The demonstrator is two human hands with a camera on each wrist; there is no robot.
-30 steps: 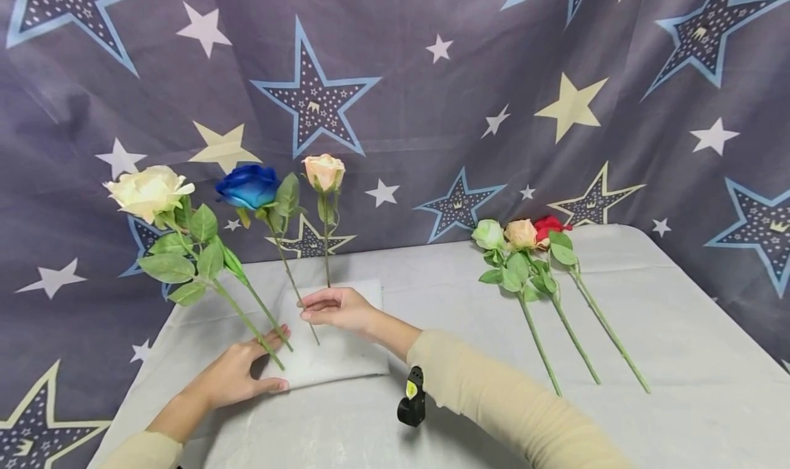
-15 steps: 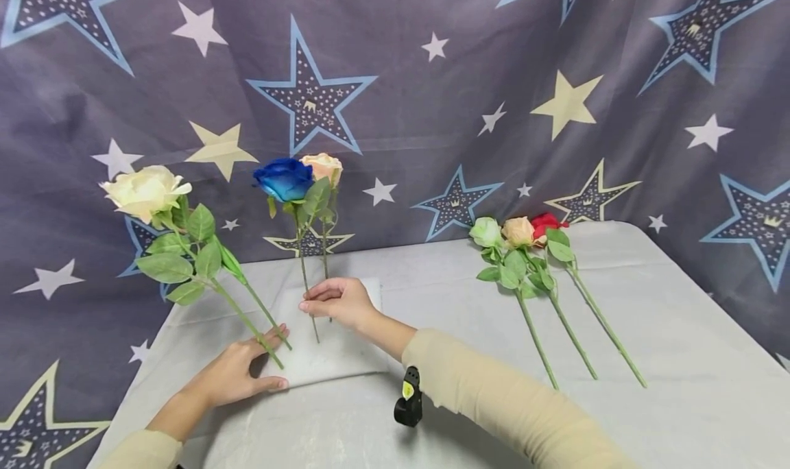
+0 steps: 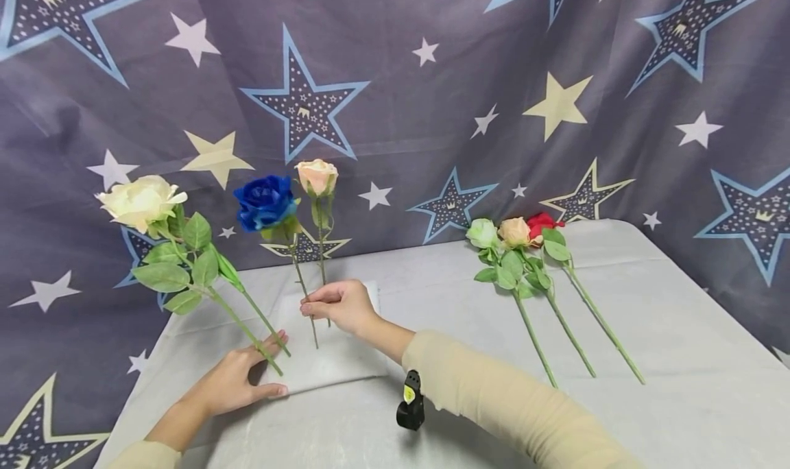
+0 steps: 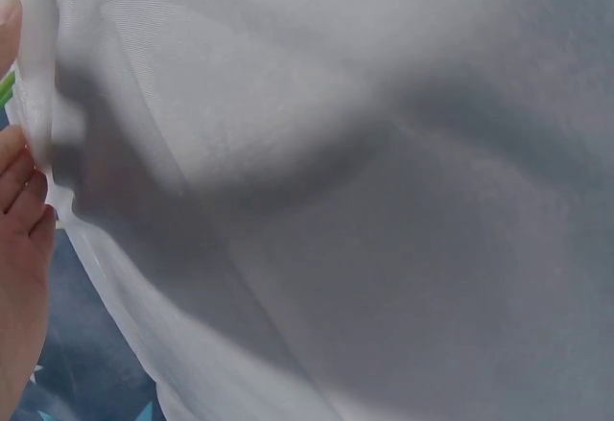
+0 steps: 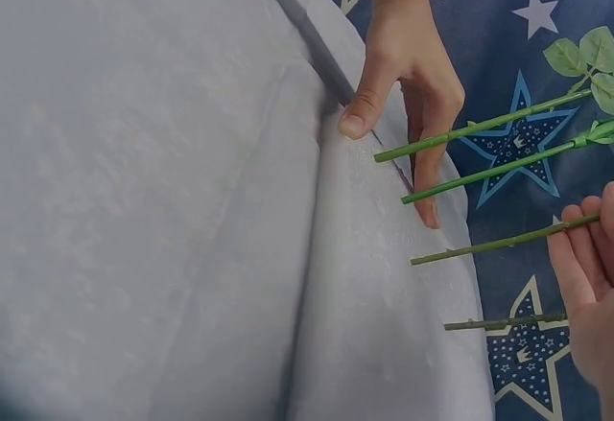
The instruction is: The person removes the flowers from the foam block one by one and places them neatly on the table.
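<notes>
R. hand (image 3: 339,308) held the blue rose (image 3: 267,205) by its thin stem, a narrow pinch btwn thumb & fingers approx. midway down. The rose was over the white pad (image 3: 342,365), head tipped slightly to the pic's left; its lower end reached the pad, but can't tell if it was sunk in. L. hand (image 3: 237,383) was spread wide at the pad's near left corner, thumb along the front edge, fingers on the far side, no stem in its grasp. Just above it, a cream rose (image 3: 140,201) w/ big leaves & a second green stem (image 3: 265,322) stood at the pad's left end, both leaning left. Right of the blue rose, a pale pink rose (image 3: 317,177) stood nearly upright, its stem passing behind the R. hand's fingers. Well apart on the R. side of the table (image 3: 450,332), a pale green rose (image 3: 483,233), peach rose (image 3: 515,232) & red rose (image 3: 543,226) lay side by side, heads toward the star-print backdrop (image 3: 382,64), stems toward the person. A black device (image 3: 410,402) w/ a yellow label sat at the R. sleeve's (image 3: 494,387) cuff.
</notes>
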